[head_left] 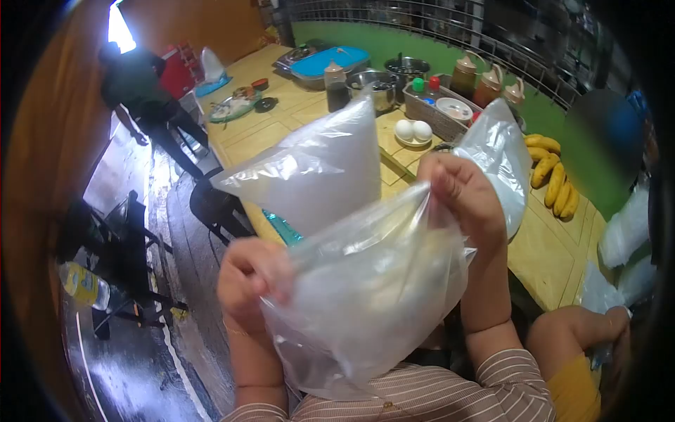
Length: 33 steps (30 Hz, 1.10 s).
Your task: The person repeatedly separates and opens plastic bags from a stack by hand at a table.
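Observation:
A clear plastic bag point(380, 295) is stretched between my two hands in front of my striped shirt. My left hand point(253, 278) pinches its left upper corner, with the fingers slightly blurred. Higher up, my right hand point(460, 193) grips the right upper corner between thumb and fingers. Through the thin film some whitish, blurred shapes show, and I cannot tell what is inside or behind it. Just beyond stands a full bag with white contents point(316, 169) on the yellow table point(555, 253). Another shiny plastic bag point(496, 158) is behind my right hand.
Eggs point(413, 131), bananas point(552, 169), a condiment basket point(443, 116), sauce bottles point(465, 74), metal pots point(373, 91) and a blue-lidded container point(330, 62) stand along the back. Another person's arm point(587, 334) is at right. A person point(140, 98) stands far left near a stool point(211, 204).

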{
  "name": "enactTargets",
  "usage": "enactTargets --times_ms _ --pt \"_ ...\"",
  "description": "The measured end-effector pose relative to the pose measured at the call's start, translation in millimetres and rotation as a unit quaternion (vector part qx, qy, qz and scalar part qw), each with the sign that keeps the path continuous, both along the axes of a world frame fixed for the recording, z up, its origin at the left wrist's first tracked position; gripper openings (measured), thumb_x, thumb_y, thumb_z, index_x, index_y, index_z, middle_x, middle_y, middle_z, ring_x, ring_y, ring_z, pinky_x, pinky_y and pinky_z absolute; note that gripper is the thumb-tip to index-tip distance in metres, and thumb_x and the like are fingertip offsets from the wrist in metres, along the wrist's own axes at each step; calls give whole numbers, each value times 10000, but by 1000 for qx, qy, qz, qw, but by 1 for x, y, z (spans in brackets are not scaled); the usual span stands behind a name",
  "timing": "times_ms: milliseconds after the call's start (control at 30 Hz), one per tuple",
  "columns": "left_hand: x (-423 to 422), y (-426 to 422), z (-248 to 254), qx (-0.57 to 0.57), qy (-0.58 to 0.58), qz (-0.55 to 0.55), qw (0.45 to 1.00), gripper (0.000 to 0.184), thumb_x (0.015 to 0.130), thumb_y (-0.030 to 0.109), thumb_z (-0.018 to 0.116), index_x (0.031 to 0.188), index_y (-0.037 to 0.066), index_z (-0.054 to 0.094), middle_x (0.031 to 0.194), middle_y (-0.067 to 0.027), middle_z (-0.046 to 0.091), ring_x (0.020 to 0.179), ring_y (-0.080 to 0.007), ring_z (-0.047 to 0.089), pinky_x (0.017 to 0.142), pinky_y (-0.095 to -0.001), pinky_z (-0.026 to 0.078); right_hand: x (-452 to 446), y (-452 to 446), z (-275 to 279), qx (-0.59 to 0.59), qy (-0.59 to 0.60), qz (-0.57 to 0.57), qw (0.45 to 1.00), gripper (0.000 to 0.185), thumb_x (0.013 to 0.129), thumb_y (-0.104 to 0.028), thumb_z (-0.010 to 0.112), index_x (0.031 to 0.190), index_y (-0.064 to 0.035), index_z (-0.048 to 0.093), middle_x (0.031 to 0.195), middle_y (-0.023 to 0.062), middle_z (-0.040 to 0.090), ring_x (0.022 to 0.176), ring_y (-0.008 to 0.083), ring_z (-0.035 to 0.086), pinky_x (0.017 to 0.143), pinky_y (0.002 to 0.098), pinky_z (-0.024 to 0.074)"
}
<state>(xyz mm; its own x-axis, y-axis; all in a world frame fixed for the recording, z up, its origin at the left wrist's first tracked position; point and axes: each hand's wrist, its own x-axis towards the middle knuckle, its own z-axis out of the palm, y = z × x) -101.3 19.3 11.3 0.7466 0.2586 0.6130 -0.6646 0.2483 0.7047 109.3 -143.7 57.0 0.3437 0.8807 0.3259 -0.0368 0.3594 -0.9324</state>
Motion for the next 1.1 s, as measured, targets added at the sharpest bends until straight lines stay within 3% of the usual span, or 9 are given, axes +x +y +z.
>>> enactTargets --times_ms 100,133,233,433,500,833,900,967,1100 --pt "3 16 10 -162 36 161 973 268 847 236 528 968 -2 551 809 -72 583 676 -111 537 590 -187 412 10 34 22 33 -11 29 999 276 832 -341 551 777 -71 566 590 -83 472 430 -23 345 381 138 231" --pt "8 24 15 -197 55 199 958 284 861 233 509 1017 -3 540 853 -71 587 712 -106 546 616 -185 422 32 43 27 -18 -56 38 998 265 840 -288 530 863 -25 536 770 4 537 689 44 510 611 184 414" --pt "26 48 21 -264 110 200 937 288 891 197 459 1086 -6 522 954 -47 565 807 -90 538 711 -188 429 37 75 49 -3 -62 -27 998 311 840 -301 546 977 -22 561 867 23 582 776 54 548 674 197 441" --pt "44 46 7 -243 199 214 925 288 879 114 468 1136 -14 498 949 -40 564 845 -97 549 718 -200 447 51 94 9 -39 96 95 990 195 828 -175 536 934 -16 570 803 44 584 685 96 553 601 232 451" --pt "42 53 -10 -12 351 291 890 289 881 107 458 1140 -14 496 986 -66 569 869 -125 556 731 -226 457 97 118 -38 -65 131 194 970 69 812 -99 508 809 -49 556 661 10 533 524 85 491 455 224 395" --pt "51 32 -128 -270 364 97 886 282 902 159 380 1110 12 502 998 -71 553 862 -143 532 760 -243 443 37 82 -103 -302 108 56 946 211 820 -212 514 901 -18 531 665 25 532 458 86 464 364 204 341" --pt "50 31 -132 -319 356 98 873 225 877 155 444 1039 25 528 928 -71 559 862 -145 532 731 -256 451 57 82 -142 -300 89 59 948 265 840 -223 477 1004 -20 524 718 41 558 528 84 509 422 248 414" --pt "42 8 -104 -416 317 75 849 196 857 142 483 1009 28 534 899 -72 560 860 -145 530 714 -260 452 66 80 -175 -171 413 114 887 292 847 -189 442 1074 -18 512 853 63 588 689 114 563 584 323 485" --pt "30 -11 -91 -475 258 34 840 204 800 110 586 973 15 537 852 -67 571 824 -139 538 697 -248 439 26 55 -130 -176 404 24 897 291 854 -164 429 1099 -21 496 971 63 581 827 160 562 720 368 474"
